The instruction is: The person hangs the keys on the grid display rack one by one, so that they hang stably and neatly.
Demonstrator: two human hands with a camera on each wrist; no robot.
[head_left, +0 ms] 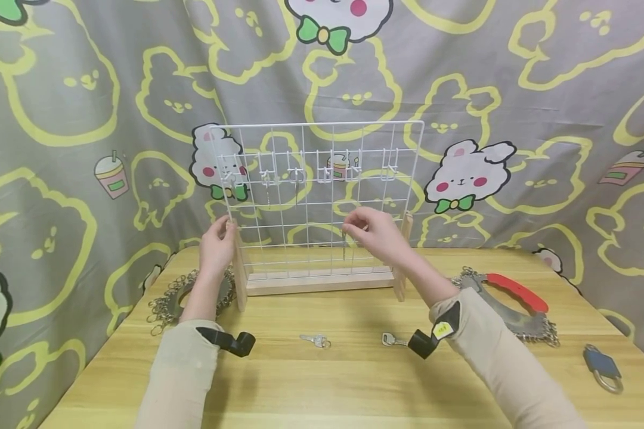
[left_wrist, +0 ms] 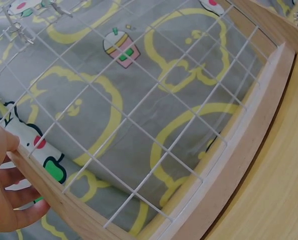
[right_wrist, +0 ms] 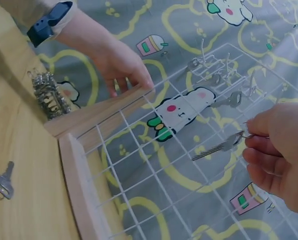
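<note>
A white wire-grid rack with a wooden base (head_left: 322, 282) stands upright on the table. My left hand (head_left: 218, 244) grips the top of its left wooden post (head_left: 239, 268), thumb on the near side in the left wrist view. My right hand (head_left: 380, 237) pinches a small ring with a silver key (right_wrist: 220, 147) dangling from it, blade downward, in front of the grid. Wire hooks run along the grid's upper part. Keys hang from hooks on the left side, one showing clearly as a hung key (right_wrist: 234, 99) in the right wrist view.
On the table before the rack lie a key with a ring (head_left: 318, 340) and another key (head_left: 389, 339). A metal key holder with red handle (head_left: 517, 292) and a blue padlock (head_left: 602, 363) lie right. A similar ring-edged metal holder (head_left: 163, 304) lies left, partly behind my forearm.
</note>
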